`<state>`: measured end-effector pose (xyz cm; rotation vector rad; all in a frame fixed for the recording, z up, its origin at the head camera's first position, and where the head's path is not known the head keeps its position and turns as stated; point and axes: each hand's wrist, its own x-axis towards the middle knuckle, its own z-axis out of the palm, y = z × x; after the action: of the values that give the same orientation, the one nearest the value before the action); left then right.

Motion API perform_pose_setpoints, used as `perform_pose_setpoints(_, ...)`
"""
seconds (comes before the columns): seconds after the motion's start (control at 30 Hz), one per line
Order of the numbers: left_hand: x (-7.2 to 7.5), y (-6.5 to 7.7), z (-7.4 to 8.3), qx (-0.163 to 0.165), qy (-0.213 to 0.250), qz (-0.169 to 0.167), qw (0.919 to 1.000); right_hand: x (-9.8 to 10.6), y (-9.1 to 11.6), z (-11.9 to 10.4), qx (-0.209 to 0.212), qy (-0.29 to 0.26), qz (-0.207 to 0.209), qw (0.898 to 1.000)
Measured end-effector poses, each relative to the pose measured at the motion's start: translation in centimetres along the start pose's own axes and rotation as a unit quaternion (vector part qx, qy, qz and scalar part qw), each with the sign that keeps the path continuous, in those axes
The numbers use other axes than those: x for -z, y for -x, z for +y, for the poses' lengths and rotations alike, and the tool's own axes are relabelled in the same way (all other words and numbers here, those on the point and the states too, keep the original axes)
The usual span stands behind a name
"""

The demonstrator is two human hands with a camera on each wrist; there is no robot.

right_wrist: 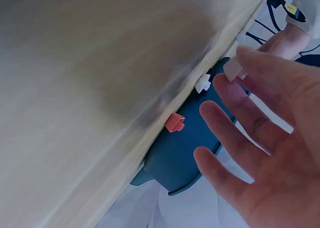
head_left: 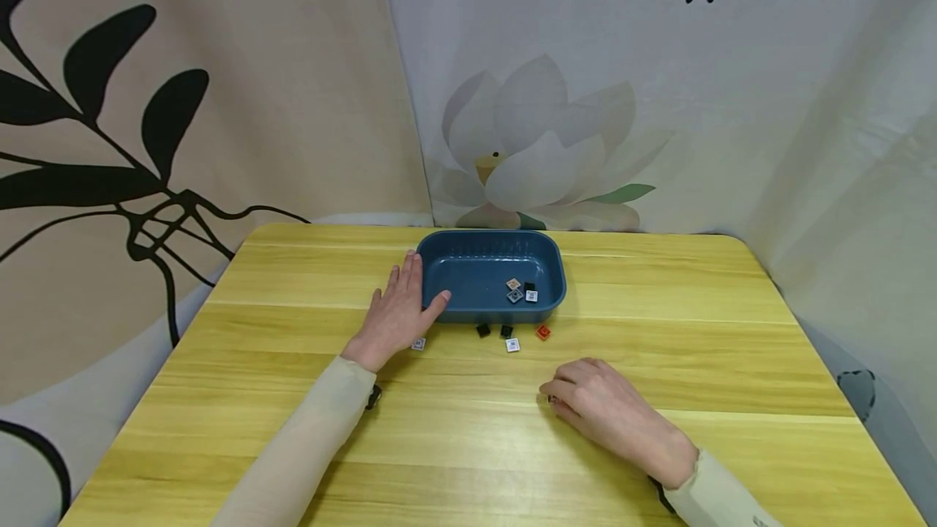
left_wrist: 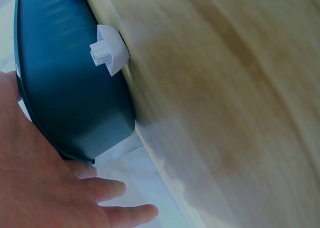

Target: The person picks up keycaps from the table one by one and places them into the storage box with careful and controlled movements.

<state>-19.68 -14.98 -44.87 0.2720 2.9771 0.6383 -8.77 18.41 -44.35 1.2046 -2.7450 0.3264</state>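
My right hand (head_left: 611, 417) is over the front right of the table, pinching a small pale keycap (right_wrist: 231, 68) between thumb and forefinger; its other fingers are spread. In the right wrist view the underside stem of that keycap shows. My left hand (head_left: 395, 311) rests at the left end of a blue tray (head_left: 483, 318), with straight fingers along its side and the thumb at the front rim. Several keycaps lie inside the tray. In front of it lie a red keycap (head_left: 543, 333), black keycaps (head_left: 483, 330) and white keycaps (head_left: 512, 345), one of them beside my left hand.
The tray stands near the back edge of the wooden table (head_left: 454, 446). A printed curtain (head_left: 307, 88) hangs behind and around the table. Dark bands (head_left: 373, 397) sit on both wrists.
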Motion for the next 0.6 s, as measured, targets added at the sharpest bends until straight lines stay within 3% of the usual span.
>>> perform_pose_setpoints(0.33, -0.2, -0.1, -0.1, -0.001, -0.001, -0.002, 1.0000, 0.2, -1.2, 0.4, 0.005, -0.001, 0.042, 0.999)
perform_pose_setpoints(0.6, 0.0, -0.1, -0.2, 0.000, -0.005, -0.003, 1.0000, 0.8, -3.8, -0.2, 0.005, -0.009, 0.064, 0.998)
